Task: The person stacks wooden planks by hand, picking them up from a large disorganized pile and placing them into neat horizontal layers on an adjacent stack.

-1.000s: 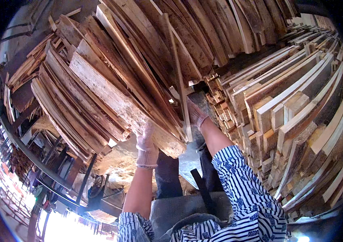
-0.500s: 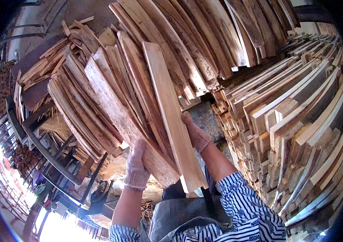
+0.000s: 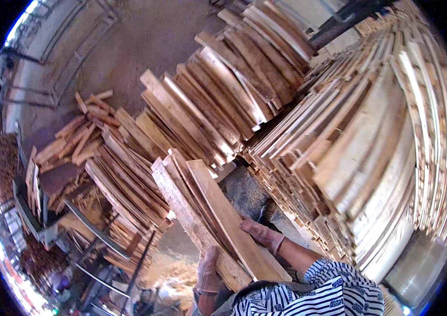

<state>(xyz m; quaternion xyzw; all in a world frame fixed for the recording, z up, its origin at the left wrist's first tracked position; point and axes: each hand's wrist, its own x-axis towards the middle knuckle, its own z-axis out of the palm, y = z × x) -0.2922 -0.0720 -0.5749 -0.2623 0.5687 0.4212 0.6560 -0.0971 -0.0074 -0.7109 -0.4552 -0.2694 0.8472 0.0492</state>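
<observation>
Between my two gloved hands I hold a bundle of several wooden planks (image 3: 223, 216), tilted and close to my body. My left hand (image 3: 208, 270), in a pinkish knit glove, grips the bundle's left side low down, on a pale speckled plank (image 3: 185, 218). On the right side, my right hand (image 3: 261, 234), also gloved, is closed against a smooth light plank (image 3: 232, 220). Thinner, darker boards are pressed between these two. My fingers on the far side of the wood are partly hidden.
Rows of stacked planks (image 3: 197, 113) lie ahead, with a lower stack (image 3: 128, 179) to the left. A tall lumber stack (image 3: 360, 152) rises at my right. Loose wood scraps (image 3: 84, 129) are piled at the far left, near a curved metal bar (image 3: 97, 229).
The bundle has come away from the stacks and nearer my body, still in both hands. My view has swung, showing more floor at the far left and more of the right stack.
</observation>
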